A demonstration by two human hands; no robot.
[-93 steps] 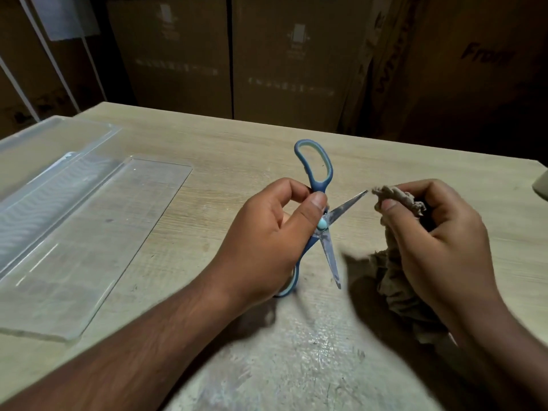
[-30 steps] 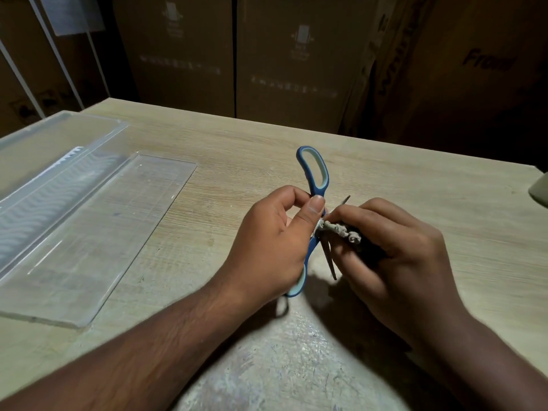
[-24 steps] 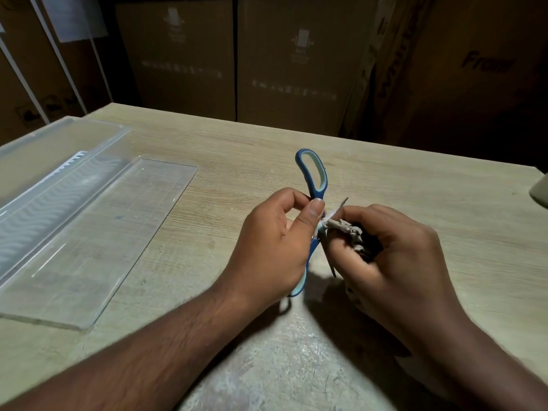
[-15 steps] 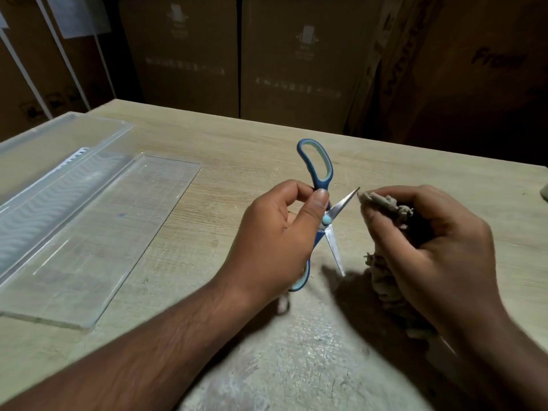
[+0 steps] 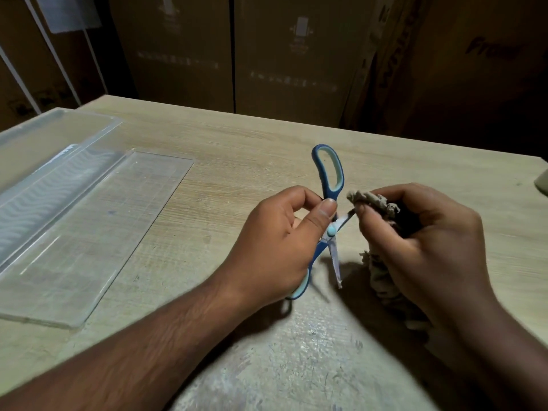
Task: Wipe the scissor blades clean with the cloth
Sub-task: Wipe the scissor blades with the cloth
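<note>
Two hands: left point(image 5: 278, 247) grips open scissors point(image 5: 327, 215), right point(image 5: 421, 241) pinches cloth point(image 5: 373, 203)

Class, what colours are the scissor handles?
Dark blue with pale blue lining, on the scissors; the head view, the only one, shows it.

One pair of scissors point(image 5: 328, 203), with two blades spread apart, is counted above the table point(image 5: 237, 161). One cloth point(image 5: 376, 203) is seen right of the scissors. Two clear plastic sheets point(image 5: 89, 221) are counted to their left. Two hands are seen.
</note>
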